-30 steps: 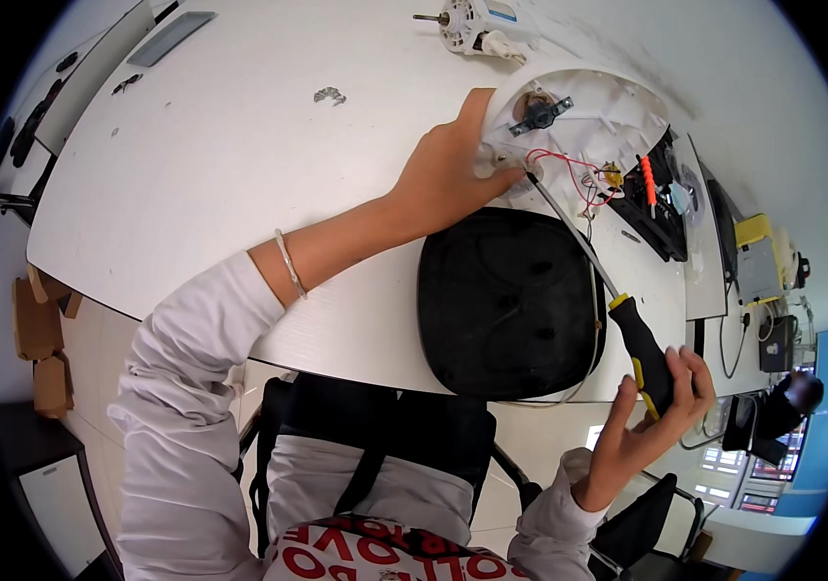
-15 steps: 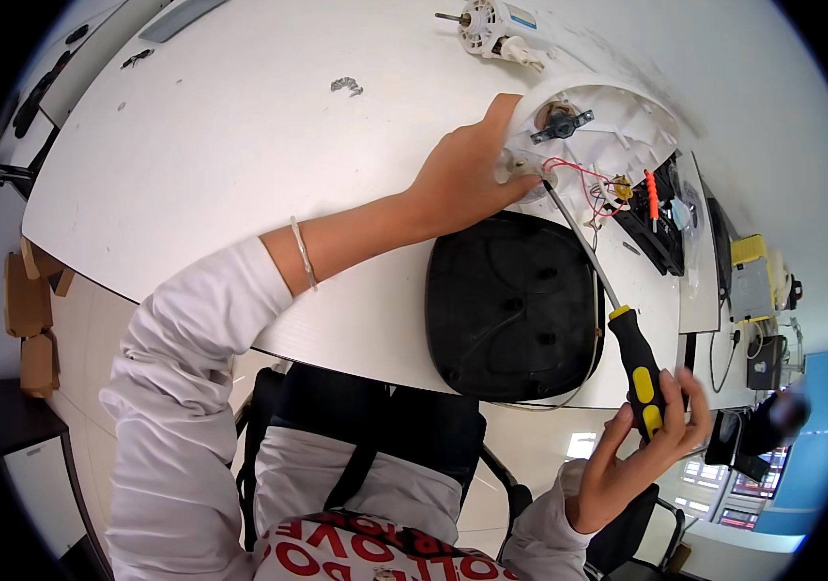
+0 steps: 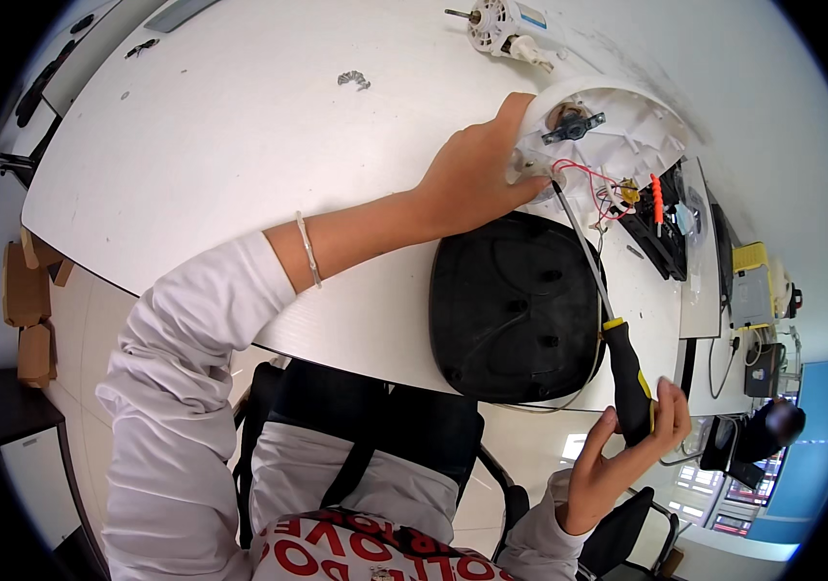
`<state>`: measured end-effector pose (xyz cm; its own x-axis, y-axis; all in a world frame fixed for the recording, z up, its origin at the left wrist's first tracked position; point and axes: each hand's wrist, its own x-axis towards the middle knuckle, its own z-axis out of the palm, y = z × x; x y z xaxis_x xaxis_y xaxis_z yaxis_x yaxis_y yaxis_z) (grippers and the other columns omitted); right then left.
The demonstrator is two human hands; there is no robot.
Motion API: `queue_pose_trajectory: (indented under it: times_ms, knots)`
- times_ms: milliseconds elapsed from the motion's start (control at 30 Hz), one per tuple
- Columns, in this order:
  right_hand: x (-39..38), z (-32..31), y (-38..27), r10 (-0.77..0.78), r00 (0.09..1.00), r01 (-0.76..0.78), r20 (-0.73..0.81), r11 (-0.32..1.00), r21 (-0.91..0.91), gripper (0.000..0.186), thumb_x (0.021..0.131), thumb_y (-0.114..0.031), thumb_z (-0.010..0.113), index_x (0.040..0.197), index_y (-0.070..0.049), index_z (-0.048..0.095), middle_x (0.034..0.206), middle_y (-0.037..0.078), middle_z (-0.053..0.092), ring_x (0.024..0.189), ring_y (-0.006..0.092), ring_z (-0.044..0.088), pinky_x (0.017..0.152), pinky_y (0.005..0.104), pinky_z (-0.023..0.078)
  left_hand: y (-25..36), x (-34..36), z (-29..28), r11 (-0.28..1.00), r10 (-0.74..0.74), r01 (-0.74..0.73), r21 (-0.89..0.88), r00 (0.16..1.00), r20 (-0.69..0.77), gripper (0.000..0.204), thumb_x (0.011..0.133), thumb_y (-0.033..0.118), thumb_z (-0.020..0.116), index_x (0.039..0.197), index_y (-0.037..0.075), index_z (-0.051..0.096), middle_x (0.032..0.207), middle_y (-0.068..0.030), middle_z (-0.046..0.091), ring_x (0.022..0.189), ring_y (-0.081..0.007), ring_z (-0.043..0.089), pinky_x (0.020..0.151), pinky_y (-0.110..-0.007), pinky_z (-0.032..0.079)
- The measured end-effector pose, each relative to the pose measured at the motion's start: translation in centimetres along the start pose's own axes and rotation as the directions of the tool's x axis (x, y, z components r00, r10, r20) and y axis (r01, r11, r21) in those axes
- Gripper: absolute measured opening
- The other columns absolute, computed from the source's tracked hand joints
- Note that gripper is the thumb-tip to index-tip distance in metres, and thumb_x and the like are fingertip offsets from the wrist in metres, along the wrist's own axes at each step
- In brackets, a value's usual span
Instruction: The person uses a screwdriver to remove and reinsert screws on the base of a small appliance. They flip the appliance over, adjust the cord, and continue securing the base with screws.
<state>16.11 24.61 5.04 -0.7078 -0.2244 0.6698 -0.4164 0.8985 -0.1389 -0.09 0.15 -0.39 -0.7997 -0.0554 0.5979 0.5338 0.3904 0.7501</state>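
My left hand (image 3: 477,174) is closed on the near left edge of a rounded white plastic housing (image 3: 642,145), its thumb beside the screwdriver tip. Inside the housing are a dark metal bracket (image 3: 574,126), red wires (image 3: 577,167) and a small yellowish part (image 3: 630,191). My right hand (image 3: 617,470) holds a long screwdriver (image 3: 627,378) by the end of its black and yellow handle. The shaft slants up and left into the housing; exactly what the tip meets is too small to tell. Between my hands lies a black plastic base (image 3: 519,308) with short pegs.
A white motor (image 3: 496,27) with a shaft lies behind the housing. Small screws (image 3: 354,79) are heaped on the white table (image 3: 240,126). To the right are an orange-handled tool (image 3: 657,198), a black tray (image 3: 661,242) and a yellow-grey case (image 3: 751,286). A person (image 3: 774,426) sits far right.
The screwdriver handle has turned in my right hand, and less of its yellow shows. My right fingers have shifted around it. My left hand keeps its hold on the housing.
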Motion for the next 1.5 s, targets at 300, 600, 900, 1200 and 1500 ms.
queue_pose_trajectory:
  times_ms: [300, 600, 900, 1200, 1500]
  knots:
    - [0.2, -0.6, -0.5, 0.082, 0.981, -0.103, 0.173, 0.988, 0.114, 0.041, 0.083, 0.002, 0.056, 0.123, 0.001, 0.048, 0.111, 0.019, 0.051, 0.100, 0.0305, 0.054, 0.080, 0.0357, 0.045, 0.0, 0.0, 0.1, 1.000, 0.022, -0.022, 0.019, 0.999, -0.029, 0.058, 0.075, 0.017, 0.072, 0.117, 0.004, 0.034, 0.078, -0.0194, 0.063, 0.074, -0.0384, 0.063, 0.065, -0.043, 0.049]
    - [0.9, -0.9, -0.1, 0.030, 0.997, -0.031, 0.069, 0.999, 0.010, 0.033, 0.086, 0.004, 0.054, 0.119, 0.000, 0.055, 0.109, 0.018, 0.056, 0.095, 0.0310, 0.058, 0.074, 0.0340, 0.049, 0.1, -0.1, 0.1, 1.000, 0.000, 0.001, 0.012, 0.999, -0.034, 0.059, 0.074, 0.018, 0.073, 0.117, 0.004, 0.035, 0.078, -0.0195, 0.063, 0.074, -0.0387, 0.063, 0.065, -0.043, 0.050]
    - [-0.1, -0.4, -0.2, 0.035, 0.995, -0.040, 0.093, 0.998, 0.055, 0.050, 0.079, 0.008, 0.058, 0.126, -0.004, 0.047, 0.124, 0.017, 0.039, 0.108, 0.0320, 0.051, 0.067, 0.0286, 0.050, 0.2, -0.1, 0.0, 0.999, -0.029, 0.029, 0.013, 0.999, -0.020, 0.061, 0.074, 0.018, 0.073, 0.119, 0.003, 0.034, 0.081, -0.0193, 0.063, 0.076, -0.0378, 0.063, 0.067, -0.042, 0.049]
    - [0.5, -0.3, 0.0, 0.012, 1.000, -0.012, 0.003, 1.000, -0.009, 0.036, 0.087, 0.003, 0.055, 0.123, -0.002, 0.053, 0.113, 0.019, 0.055, 0.097, 0.0309, 0.058, 0.072, 0.0337, 0.052, 0.3, -0.1, -0.1, 0.999, -0.048, 0.048, 0.012, 0.999, 0.004, 0.063, 0.076, 0.018, 0.074, 0.122, 0.004, 0.034, 0.088, -0.0201, 0.063, 0.083, -0.0381, 0.063, 0.071, -0.041, 0.049]
    - [0.6, -0.3, 0.5, 0.098, 0.992, -0.096, 0.080, 0.995, -0.026, 0.032, 0.091, -0.008, 0.054, 0.121, 0.003, 0.053, 0.105, 0.018, 0.055, 0.092, 0.0314, 0.057, 0.072, 0.0364, 0.049, 0.6, 0.0, -0.1, 0.998, -0.056, 0.056, 0.020, 0.998, 0.015, 0.064, 0.075, 0.019, 0.074, 0.121, 0.003, 0.033, 0.088, -0.0202, 0.063, 0.080, -0.0375, 0.063, 0.070, -0.041, 0.049]
